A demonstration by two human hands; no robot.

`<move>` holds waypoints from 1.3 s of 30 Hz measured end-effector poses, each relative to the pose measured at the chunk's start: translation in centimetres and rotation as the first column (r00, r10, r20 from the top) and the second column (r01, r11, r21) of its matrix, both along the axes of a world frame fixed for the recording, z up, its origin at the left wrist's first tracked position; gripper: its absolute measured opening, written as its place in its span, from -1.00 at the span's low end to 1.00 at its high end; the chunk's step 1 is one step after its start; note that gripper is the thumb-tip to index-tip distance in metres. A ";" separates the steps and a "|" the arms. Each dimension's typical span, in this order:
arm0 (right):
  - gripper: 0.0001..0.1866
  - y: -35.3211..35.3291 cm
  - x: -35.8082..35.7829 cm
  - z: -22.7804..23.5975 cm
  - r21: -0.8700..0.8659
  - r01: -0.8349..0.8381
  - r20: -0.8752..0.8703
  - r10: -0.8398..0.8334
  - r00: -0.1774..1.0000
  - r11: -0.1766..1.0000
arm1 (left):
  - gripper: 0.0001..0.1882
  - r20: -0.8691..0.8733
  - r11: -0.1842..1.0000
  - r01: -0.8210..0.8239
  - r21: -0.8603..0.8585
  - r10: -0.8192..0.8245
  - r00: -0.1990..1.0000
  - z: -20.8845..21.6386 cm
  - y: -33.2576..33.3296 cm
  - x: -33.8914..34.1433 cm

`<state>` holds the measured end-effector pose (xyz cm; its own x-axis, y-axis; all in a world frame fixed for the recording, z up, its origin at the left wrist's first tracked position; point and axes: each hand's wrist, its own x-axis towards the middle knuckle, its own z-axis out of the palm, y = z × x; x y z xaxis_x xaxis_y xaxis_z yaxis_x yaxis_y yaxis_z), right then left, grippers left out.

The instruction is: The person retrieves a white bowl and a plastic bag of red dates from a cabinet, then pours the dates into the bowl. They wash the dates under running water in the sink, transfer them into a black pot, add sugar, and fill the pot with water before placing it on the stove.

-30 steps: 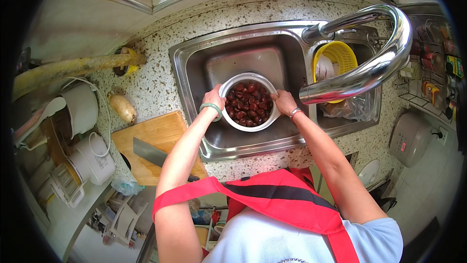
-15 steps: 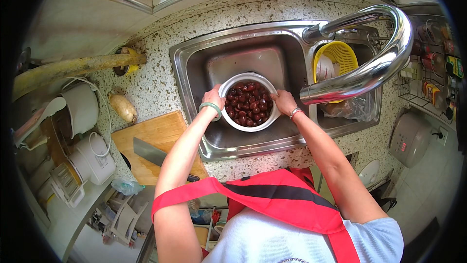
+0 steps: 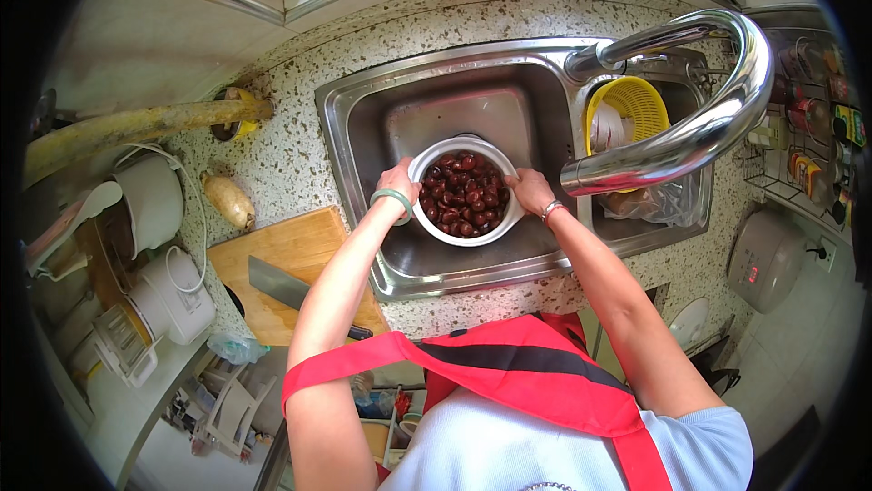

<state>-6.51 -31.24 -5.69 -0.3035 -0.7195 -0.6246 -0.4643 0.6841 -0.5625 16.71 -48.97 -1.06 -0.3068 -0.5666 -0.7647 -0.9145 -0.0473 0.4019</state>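
Note:
A round white bowl (image 3: pixel 427 226) full of dark red cherries (image 3: pixel 466 194) is in the larger basin of the steel sink (image 3: pixel 363 100). My left hand (image 3: pixel 400 180) grips the bowl's left rim, a green bangle on that wrist. On the opposite side, my right hand (image 3: pixel 531 191) is closed on the right rim, with a bracelet at the wrist. The fingers of both hands are partly hidden by the bowl's edge. Whether the bowl rests on the basin floor or is held above it I cannot tell.
A chrome faucet (image 3: pixel 672 159) arches over the sink's right side. Behind it, a yellow basket (image 3: pixel 649 109) and a plastic bag (image 3: pixel 658 205) occupy the smaller basin. At left lie a cutting board (image 3: pixel 304 237), a cleaver (image 3: pixel 277 282) and a brownish root vegetable (image 3: pixel 227 200).

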 end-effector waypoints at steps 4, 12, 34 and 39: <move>-0.64 0.1 -0.1 0.2 -0.022 -0.044 -0.015 0.044 0.999 0.999 | -0.50 0.016 1.000 0.006 0.009 -0.006 1.000 -0.1 -0.1 -0.1; -0.64 0.2 -0.1 -0.1 -0.022 -0.038 -0.012 0.038 0.999 0.999 | -0.50 -0.017 1.000 -0.009 -0.009 0.008 1.000 -0.4 -0.1 0.1; -0.73 -2.9 0.5 1.1 0.028 0.086 -0.195 -0.079 0.978 0.996 | -0.53 -0.062 0.967 -0.174 -0.188 0.165 0.984 -4.4 0.9 -0.3; -0.71 -1.9 0.4 0.0 -0.018 0.016 -0.247 -0.020 0.969 1.000 | -0.44 -0.061 0.966 -0.247 -0.072 0.243 0.968 -3.2 0.8 -0.6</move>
